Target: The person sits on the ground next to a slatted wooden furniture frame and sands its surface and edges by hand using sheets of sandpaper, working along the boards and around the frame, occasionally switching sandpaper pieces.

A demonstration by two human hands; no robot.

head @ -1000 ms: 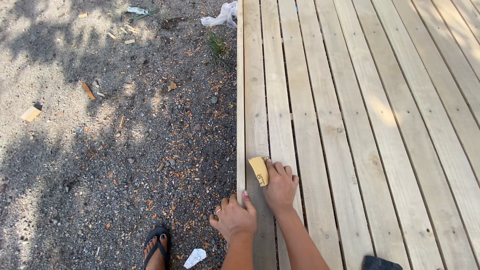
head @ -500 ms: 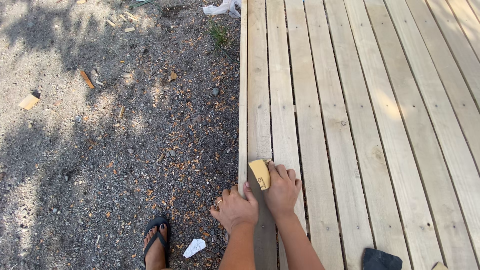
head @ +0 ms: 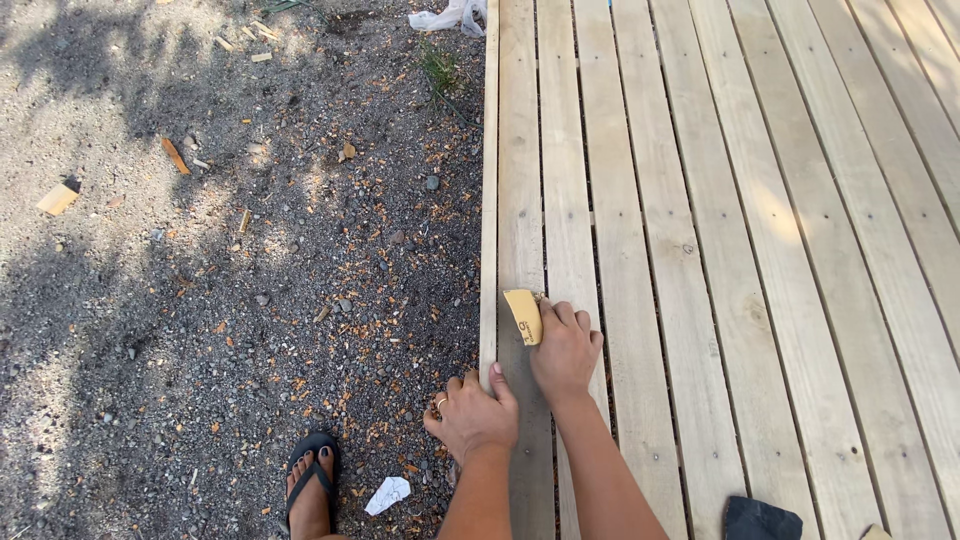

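My right hand (head: 565,347) presses a folded tan sheet of sandpaper (head: 523,315) flat against the leftmost board of a pale wooden deck (head: 720,230). The sandpaper sticks out from under my fingers toward the far side. My left hand (head: 472,413) rests on the deck's outer edge just left of and nearer than the right hand, fingers curled over the edge board, with a ring on one finger. It holds nothing loose.
Left of the deck lies dark gravel (head: 220,300) strewn with wood chips and offcuts (head: 57,198). My foot in a black flip-flop (head: 312,485) stands on the gravel beside a white scrap (head: 388,494). A crumpled white bag (head: 452,17) lies at the top. A dark object (head: 760,520) sits on the near boards.
Both hands with the sandpaper have stayed on the edge board, shifting only slightly. The view has drifted a little, so the gravel and deck sit marginally differently in the frame.
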